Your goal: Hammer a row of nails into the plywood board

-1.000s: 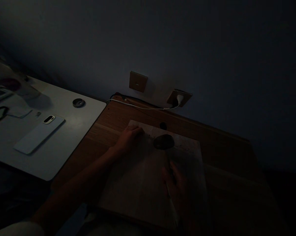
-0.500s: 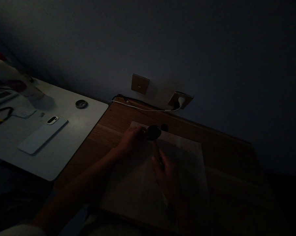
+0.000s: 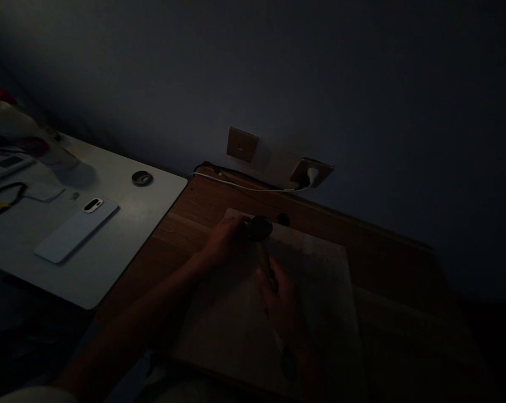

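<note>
My right hand [image 3: 280, 302] is wrapped round the wooden handle of a mallet [image 3: 259, 228] with a dark, rounded head. Just left of that head is my left hand [image 3: 225, 240], its fingers curled in; whatever they grip is lost in the dark. Both hands are over a pale, flat board [image 3: 320, 246], which lies on a wooden table [image 3: 186, 215]. A dark, round object, perhaps a watch [image 3: 289, 364], shows at my right wrist.
On the white table [image 3: 110, 263] to the left lie a pale phone [image 3: 74, 232], a small round lid [image 3: 141, 178] and a looped dark strap [image 3: 15, 196]. A white cable [image 3: 244, 186] runs along the wall to a socket [image 3: 312, 172]. A dark hole [image 3: 283, 219] is behind the board.
The mallet head has shifted slightly left and down, closer to my left hand. My right hand has moved a little with it. The whole view has shifted slightly.
</note>
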{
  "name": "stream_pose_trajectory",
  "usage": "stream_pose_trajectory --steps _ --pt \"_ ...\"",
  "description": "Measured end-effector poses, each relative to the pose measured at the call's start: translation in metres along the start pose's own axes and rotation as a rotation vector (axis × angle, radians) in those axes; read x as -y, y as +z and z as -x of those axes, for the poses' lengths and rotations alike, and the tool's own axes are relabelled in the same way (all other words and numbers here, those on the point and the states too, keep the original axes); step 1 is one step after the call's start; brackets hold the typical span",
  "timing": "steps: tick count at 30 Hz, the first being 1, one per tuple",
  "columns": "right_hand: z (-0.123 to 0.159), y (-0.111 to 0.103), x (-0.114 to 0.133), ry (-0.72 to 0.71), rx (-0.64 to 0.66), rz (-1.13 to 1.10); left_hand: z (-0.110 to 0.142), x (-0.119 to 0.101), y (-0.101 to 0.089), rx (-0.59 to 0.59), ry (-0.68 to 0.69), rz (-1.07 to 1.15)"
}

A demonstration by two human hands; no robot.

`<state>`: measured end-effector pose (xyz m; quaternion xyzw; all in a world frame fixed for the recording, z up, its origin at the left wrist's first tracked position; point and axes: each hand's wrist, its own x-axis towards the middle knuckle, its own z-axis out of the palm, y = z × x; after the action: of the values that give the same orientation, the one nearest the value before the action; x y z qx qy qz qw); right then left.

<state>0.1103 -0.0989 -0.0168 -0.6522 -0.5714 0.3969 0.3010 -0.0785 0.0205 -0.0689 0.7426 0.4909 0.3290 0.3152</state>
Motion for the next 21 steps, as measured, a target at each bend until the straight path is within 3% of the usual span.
stream_pose_trajectory --steps 8,13,17,21 --pt "-0.003 -0.002 0.000 0.030 -0.016 -0.058 0.000 0.001 0.000 0.000 -0.015 0.002" --pt "0.001 0.001 0.009 0.103 -0.026 -0.235 0.000 -0.002 0.000 0.011 -0.024 -0.016" --pt "0.025 0.002 0.009 0.290 -0.207 -0.435 0.000 -0.003 -0.002 0.024 -0.022 -0.074" --pt "0.054 -0.013 -0.018 0.359 -0.494 -0.435 -0.001 -0.004 -0.003 0.038 0.000 -0.115"
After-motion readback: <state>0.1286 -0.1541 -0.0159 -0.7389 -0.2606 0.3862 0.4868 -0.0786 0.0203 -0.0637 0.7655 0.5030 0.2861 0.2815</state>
